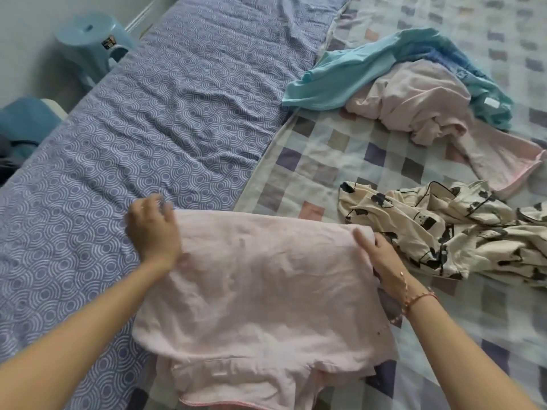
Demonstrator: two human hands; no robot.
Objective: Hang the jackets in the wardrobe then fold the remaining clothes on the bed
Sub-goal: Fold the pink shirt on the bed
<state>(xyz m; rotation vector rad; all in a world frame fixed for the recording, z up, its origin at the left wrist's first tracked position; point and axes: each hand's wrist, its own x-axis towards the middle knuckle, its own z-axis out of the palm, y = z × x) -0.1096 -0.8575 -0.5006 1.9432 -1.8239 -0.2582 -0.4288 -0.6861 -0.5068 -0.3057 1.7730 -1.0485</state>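
The right hand [381,255] has its grip on the right edge of the pink top [260,291]. The thumb lies on top and the fingers go under the cloth, so it pinches the edge. The left hand [154,229] is at the far left corner of the same top. It is blurry, so I cannot tell if its grip is pinching the corner or just pressing it flat.

The pink top lies spread between the 2 hands, on the near part of the bed [319,149]. Its far edge looks doubled over.

No jacket is in view, so this looks like the folding part of the job, with the pink top as the piece in hand. I think the next move needs both hands to hold their corners tight and bring 1 side over the other, then smooth it flat.

Just beside the right hand lies a crumpled cream pyjama [429,226] with black shapes. Farther off, a blue top [370,69] and another pale pink cloth [420,105] lie in a heap, not folded yet.
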